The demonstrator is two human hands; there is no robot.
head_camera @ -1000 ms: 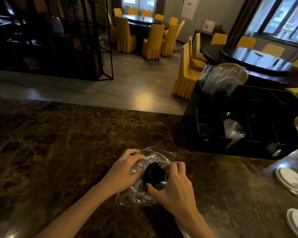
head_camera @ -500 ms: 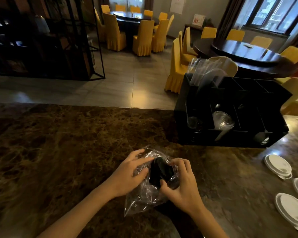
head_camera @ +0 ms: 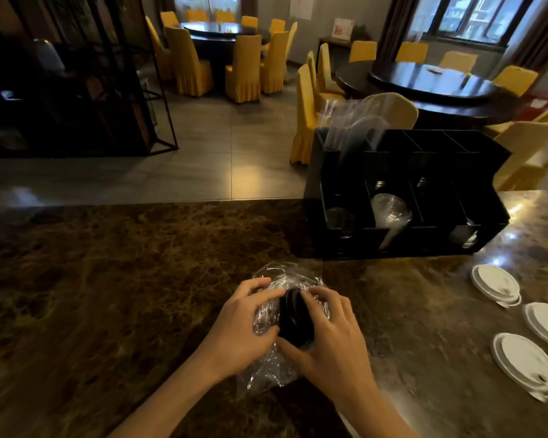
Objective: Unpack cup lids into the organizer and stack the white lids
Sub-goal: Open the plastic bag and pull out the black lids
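Gripping hands (head_camera: 241, 330) (head_camera: 332, 346), black lids (head_camera: 295, 324) inside clear bag (head_camera: 266, 371).

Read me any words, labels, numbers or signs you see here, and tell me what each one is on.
No text here can be read.
White poster on the far wall: too blurred to read.
Small red and white sign on the sideboard: too small to read.
White lids on the counter: no print visible.
Black lids and plastic bag in the hands: no print visible.
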